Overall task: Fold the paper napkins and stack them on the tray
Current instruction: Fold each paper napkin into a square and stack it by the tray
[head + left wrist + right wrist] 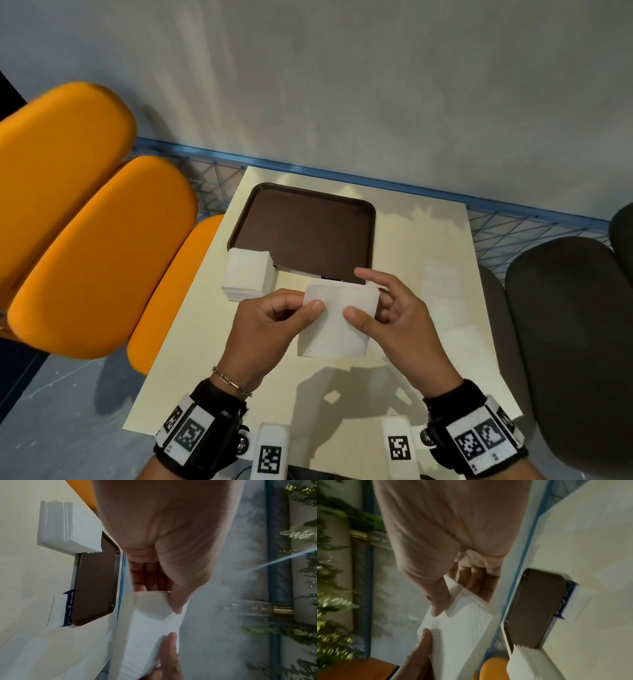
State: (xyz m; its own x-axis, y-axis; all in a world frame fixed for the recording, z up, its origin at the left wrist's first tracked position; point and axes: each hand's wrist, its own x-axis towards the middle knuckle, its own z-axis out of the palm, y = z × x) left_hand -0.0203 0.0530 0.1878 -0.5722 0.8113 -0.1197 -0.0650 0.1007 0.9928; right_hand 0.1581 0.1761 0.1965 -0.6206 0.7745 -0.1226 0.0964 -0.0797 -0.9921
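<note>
Both hands hold one white paper napkin (337,325) up above the middle of the cream table (411,240). My left hand (274,315) pinches its upper left edge between thumb and fingers; the left wrist view shows the thumb on the napkin (150,628). My right hand (394,308) pinches the upper right part, thumb on the front, index finger raised; the right wrist view shows that thumb on the napkin (462,628). Behind the hands lies the dark brown tray (305,229), with nothing on it. A stack of white napkins (248,274) rests at its near left corner.
A white and blue napkin wrapper (308,273) lies along the tray's near edge. Loose napkins (442,284) lie on the table's right side. Orange chairs (96,240) stand to the left, dark grey chairs (565,325) to the right. A blue railing (342,174) and grey wall sit behind.
</note>
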